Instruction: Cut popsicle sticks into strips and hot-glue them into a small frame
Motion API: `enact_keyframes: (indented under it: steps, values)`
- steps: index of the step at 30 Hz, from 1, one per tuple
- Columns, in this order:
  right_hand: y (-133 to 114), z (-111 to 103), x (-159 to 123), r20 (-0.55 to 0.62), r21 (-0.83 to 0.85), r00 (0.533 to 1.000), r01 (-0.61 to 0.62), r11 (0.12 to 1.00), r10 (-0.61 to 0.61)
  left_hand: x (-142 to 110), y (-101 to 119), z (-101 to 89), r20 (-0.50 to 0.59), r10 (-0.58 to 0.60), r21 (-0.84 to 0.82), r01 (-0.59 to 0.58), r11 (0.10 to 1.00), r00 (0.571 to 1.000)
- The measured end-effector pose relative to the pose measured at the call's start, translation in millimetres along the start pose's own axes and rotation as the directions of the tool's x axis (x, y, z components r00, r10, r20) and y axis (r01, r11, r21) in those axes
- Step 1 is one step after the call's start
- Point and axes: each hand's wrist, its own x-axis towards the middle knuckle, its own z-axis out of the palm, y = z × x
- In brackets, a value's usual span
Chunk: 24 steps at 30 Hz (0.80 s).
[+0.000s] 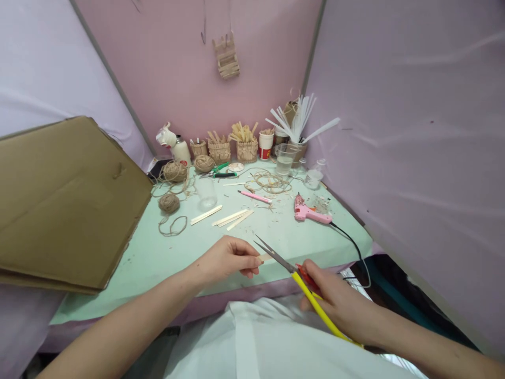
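My left hand [236,257] pinches a short, pale wooden strip [266,257] just over the table's front edge. My right hand [331,300] is closed on the handles of a pair of scissors [281,259] with red and yellow grips. The blades are slightly parted and point up and left, with the free end of the strip close to them. Whether the blades touch the strip, I cannot tell. Beyond my hands lie several flat pale strips [232,217] on the table, with a pink cutter knife [255,197] behind them.
A pink glue gun [311,213] with a black cord lies on the right. Twine balls [169,202], a clear cup [206,193] and green pliers [219,172] are on the left. Stick baskets [246,151] line the back. A large cardboard sheet [67,205] leans at left.
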Motion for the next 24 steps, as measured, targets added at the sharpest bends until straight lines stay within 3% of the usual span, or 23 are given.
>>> enact_keyframes:
  steps: [5, 13, 19, 24]
  values:
    - [12, 8, -10, 0.001, -0.017, 0.999, -0.041, 0.999, 0.041, -1, -2, 2.4, 0.111, -0.041, 0.022, 0.038, 0.999, 0.993]
    - [21, 9, -18, 0.085, 0.075, 0.995, -0.064, 0.995, 0.057, 2, -9, 4.2, 0.191, -0.102, 0.034, 0.097, 0.995, 0.976]
    - [18, 4, 6, -0.207, 0.326, 0.978, 0.077, 0.942, -0.009, 7, -2, 5.0, 0.034, -0.105, -0.065, 0.107, 0.992, 0.994]
    - [-4, 0, 42, -0.365, 0.468, 0.929, 0.237, 0.851, -0.058, 10, -4, 10.1, -0.055, -0.116, -0.298, 0.095, 0.95, 0.992]
